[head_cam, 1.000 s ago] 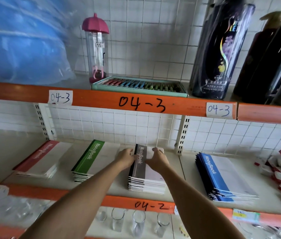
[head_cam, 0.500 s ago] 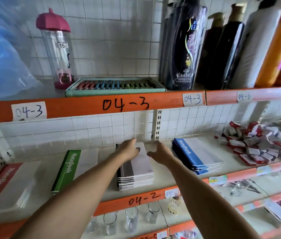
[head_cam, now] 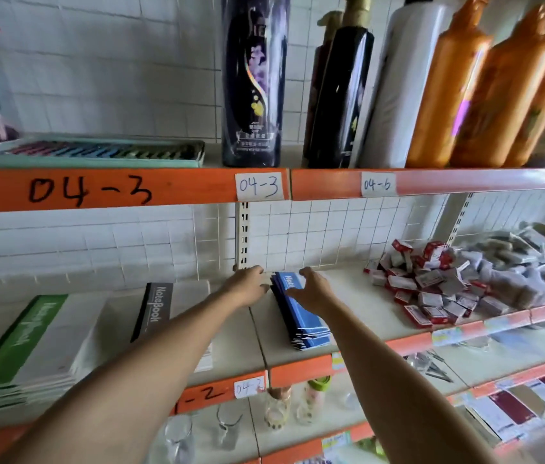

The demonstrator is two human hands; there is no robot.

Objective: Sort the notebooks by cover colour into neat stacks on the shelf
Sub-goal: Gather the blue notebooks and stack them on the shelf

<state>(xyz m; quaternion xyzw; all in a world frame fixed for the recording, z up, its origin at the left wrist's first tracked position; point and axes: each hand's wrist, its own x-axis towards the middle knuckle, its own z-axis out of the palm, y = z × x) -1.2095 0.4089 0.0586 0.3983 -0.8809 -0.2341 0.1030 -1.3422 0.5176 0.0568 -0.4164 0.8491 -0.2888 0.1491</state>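
1. While both arms reach to the back of the white metal shelf with the orange front lip (head_cam: 358,333), the left hand (head_cam: 247,286) lies against the spine side of the stack of blue-covered notebooks (head_cam: 301,316), and the right hand (head_cam: 313,289) rests on top of it.
2. Neither hand clutches anything: the fingers look fairly straight and relaxed, flat against the blue stack, as if squaring it. Whether the right thumb hooks an edge, I cannot tell.
3. On the same shelf, further left, lie the stack of black-spined notebooks (head_cam: 164,313) and the stack of green-spined notebooks (head_cam: 30,339), each its own pile, well apart from the blue one.
4. Judged from this, sorting looks nearly done: 3 colours show in 3 separate stacks, and no loose notebook is visible.
5. What seems left is tidying the blue stack, whose lower edges fan slightly at the near end.
6. A heap of small red-and-white boxes (head_cam: 431,289) sits to the right, apart from the notebooks.
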